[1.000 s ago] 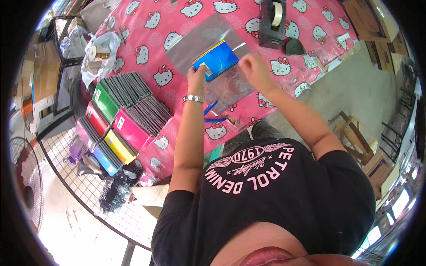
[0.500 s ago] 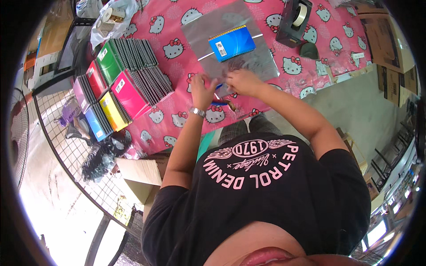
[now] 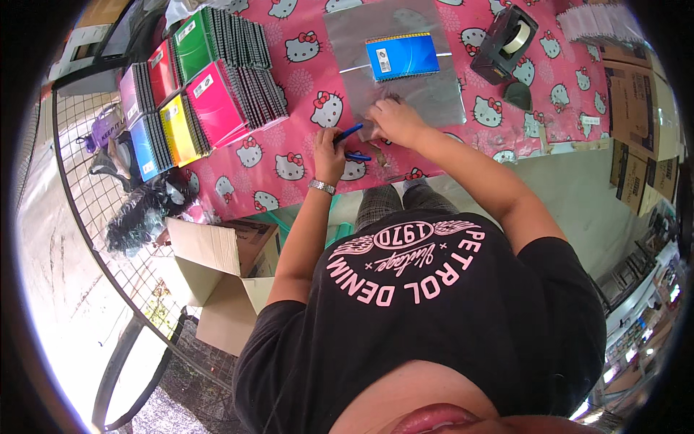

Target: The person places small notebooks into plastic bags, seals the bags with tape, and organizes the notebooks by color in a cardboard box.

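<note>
A blue spiral notebook [image 3: 403,56], perhaps a small stack, lies on a sheet of clear plastic [image 3: 434,101]. Just below it, my right hand [image 3: 396,121] is closed, its fingertips pressed together at the plastic's near edge. Whatever they pinch is mostly hidden, but it appears to be the plastic. To its left, my left hand [image 3: 330,153] is closed around a blue two-pronged tool [image 3: 349,133]. Both blue arms stick out to the right; the rest is covered by the hand, so its exact kind is unclear.
Stacked spiral notebooks [image 3: 238,98] in several colours stand at the left of the pink patterned tablecloth [image 3: 289,163]. A black tape dispenser [image 3: 504,45] and a dark green rounded object [image 3: 517,95] are at the right. An open cardboard box [image 3: 206,249] sits below the table's left edge.
The view has shifted, moving the table contents in the picture. My left hand has drawn away from the right, and the blue tool now shows more plainly in it.
</note>
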